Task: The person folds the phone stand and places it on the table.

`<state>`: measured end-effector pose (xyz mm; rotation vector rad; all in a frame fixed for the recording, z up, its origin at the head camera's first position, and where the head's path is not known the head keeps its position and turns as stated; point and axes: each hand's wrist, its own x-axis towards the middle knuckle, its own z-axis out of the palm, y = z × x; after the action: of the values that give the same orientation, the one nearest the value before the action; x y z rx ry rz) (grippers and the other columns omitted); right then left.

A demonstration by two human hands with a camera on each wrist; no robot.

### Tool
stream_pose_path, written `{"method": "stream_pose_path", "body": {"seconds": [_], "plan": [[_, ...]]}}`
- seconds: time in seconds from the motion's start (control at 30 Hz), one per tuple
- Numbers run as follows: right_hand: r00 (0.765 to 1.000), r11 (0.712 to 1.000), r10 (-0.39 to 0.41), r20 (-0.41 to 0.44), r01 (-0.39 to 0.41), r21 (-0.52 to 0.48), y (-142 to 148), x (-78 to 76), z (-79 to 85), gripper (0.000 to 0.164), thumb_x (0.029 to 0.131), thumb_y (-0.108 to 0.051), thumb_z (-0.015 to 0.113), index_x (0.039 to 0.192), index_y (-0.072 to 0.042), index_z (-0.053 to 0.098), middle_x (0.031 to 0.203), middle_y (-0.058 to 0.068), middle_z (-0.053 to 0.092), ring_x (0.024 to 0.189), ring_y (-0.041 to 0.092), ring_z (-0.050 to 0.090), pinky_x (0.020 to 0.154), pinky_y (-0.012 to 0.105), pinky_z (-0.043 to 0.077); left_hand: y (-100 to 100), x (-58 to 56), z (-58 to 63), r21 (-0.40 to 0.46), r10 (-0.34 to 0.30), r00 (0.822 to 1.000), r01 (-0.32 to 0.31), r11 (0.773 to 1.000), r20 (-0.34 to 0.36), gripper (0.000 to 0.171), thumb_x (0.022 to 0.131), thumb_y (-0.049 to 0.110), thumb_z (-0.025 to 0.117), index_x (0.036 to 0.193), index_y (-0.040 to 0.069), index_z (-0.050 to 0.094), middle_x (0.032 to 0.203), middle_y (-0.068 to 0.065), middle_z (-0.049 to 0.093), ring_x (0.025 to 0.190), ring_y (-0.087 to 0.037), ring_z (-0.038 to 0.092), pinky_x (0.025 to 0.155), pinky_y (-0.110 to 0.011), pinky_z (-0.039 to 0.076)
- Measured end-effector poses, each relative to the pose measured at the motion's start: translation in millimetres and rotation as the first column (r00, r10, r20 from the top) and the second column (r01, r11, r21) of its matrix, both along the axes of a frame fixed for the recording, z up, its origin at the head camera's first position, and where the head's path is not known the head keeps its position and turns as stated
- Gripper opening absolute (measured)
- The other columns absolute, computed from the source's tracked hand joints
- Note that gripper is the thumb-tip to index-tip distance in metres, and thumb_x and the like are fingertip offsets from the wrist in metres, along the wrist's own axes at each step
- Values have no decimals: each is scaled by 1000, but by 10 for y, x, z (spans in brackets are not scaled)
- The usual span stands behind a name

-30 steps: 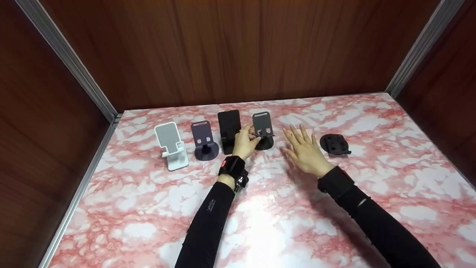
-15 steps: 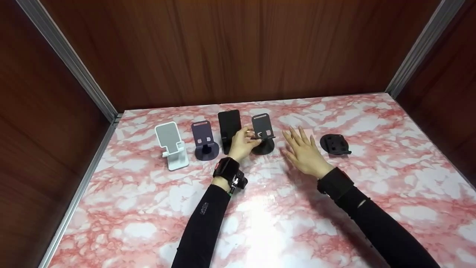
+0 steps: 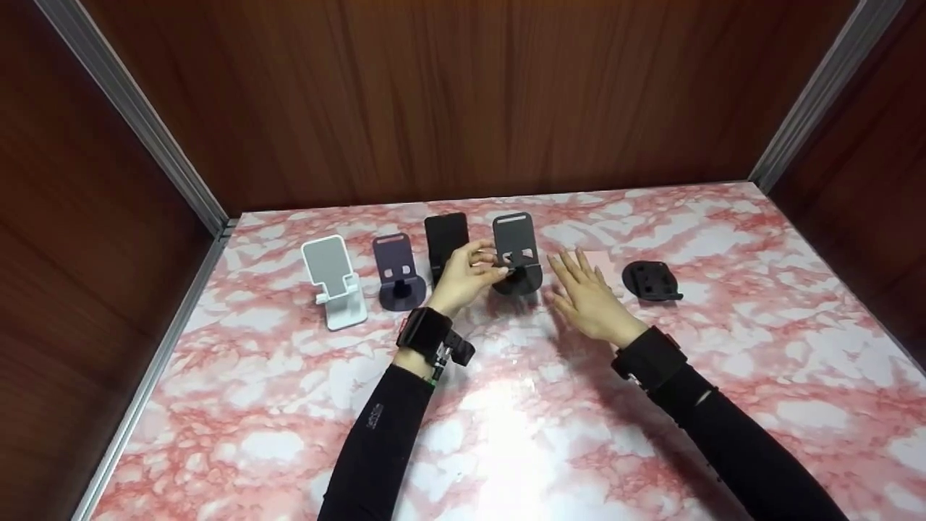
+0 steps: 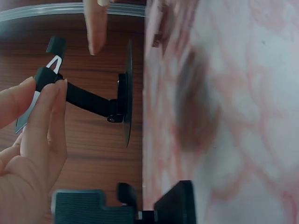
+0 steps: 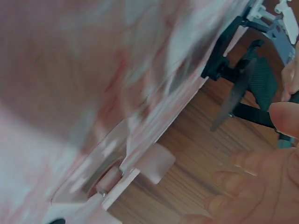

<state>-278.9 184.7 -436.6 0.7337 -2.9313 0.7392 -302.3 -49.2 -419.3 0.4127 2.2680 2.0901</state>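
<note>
My left hand (image 3: 463, 278) pinches a dark grey phone stand (image 3: 515, 233) near its lower lip, between thumb and fingers. The left wrist view shows its hinged arm (image 4: 88, 100) and round base (image 4: 128, 119), with a thin gap between base and tabletop. To the right, my right hand (image 3: 592, 302) hovers palm down with straight fingers, holding nothing. Partly hidden behind it is a pale pink phone stand (image 3: 598, 262), which the right wrist view shows low on the table, its plate (image 5: 156, 163) tilted.
Left of my hands stand a white phone stand (image 3: 329, 266), a purple one (image 3: 393, 259) and a tall black one (image 3: 447, 235) right behind my left hand. A folded black stand (image 3: 652, 281) lies at the right. Wood-grain panels (image 3: 463, 101) wall the marbled table (image 3: 304, 405).
The left hand has turned and raised the dark grey stand slightly, with its wrist swinging left. The right hand has barely moved; more of the pink stand shows beside it.
</note>
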Motion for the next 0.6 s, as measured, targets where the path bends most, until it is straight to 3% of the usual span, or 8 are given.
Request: {"method": "stream_pose_path", "body": {"seconds": [0.17, 0.2, 0.3, 0.37, 0.43, 0.53, 0.6], "plan": [[996, 984, 2, 85, 14, -179, -43, 7, 58, 65, 104, -27, 47, 156, 1, 19, 161, 27, 16, 150, 44, 13, 122, 60, 17, -38, 114, 124, 20, -54, 998, 55, 998, -21, 48, 85, -10, 67, 130, -12, 51, 106, -14, 62, 96, -21, 61, 79, -16, 54], [994, 976, 2, 110, 22, -216, -51, 11, 71, 64, 105, -28, 47, 156, -1, 19, 161, 26, 19, 147, 44, 25, 120, 59, 24, -44, 137, 150, 21, -66, 997, 67, 998, -29, 48, 84, -11, 67, 130, -12, 51, 107, -15, 63, 95, -20, 61, 79, -16, 54], [974, 932, 34, 222, 49, -360, -80, 26, 103, 63, 106, -30, 43, 157, -5, 17, 161, 24, 24, 144, 41, 34, 119, 55, 30, -56, 194, 220, 11, -97, 994, 97, 995, -60, 49, 84, -11, 67, 130, -12, 51, 109, -19, 64, 96, -17, 61, 84, -18, 55], [940, 868, 91, 328, 87, -489, -95, 30, 105, 62, 107, -29, 41, 158, -5, 14, 160, 24, 26, 142, 39, 36, 119, 52, 32, -62, 222, 256, 2, -113, 991, 113, 994, -76, 49, 84, -10, 68, 130, -12, 51, 110, -20, 64, 96, -16, 61, 86, -20, 55], [890, 775, 165, 424, 149, -614, -108, 34, 97, 62, 108, -25, 39, 158, -3, 10, 159, 27, 24, 146, 37, 30, 122, 49, 28, -67, 244, 283, -6, -126, 988, 126, 992, -85, 49, 85, -9, 68, 130, -12, 51, 112, -22, 64, 98, -16, 62, 88, -21, 55], [822, 621, 279, 496, 239, -746, -126, 30, 67, 58, 108, -21, 35, 156, 2, 11, 155, 30, 30, 138, 31, 44, 120, 44, 33, -76, 278, 315, -23, -144, 984, 143, 989, -101, 48, 86, -8, 68, 130, -12, 51, 115, -25, 64, 100, -17, 63, 91, -25, 56], [792, 536, 347, 503, 273, -799, -137, 25, 44, 56, 109, -19, 35, 156, 3, 14, 151, 25, 40, 128, 23, 56, 116, 43, 39, -82, 295, 327, -33, -154, 982, 152, 988, -105, 47, 86, -8, 68, 130, -11, 51, 117, -26, 63, 101, -17, 63, 93, -27, 56]]}}
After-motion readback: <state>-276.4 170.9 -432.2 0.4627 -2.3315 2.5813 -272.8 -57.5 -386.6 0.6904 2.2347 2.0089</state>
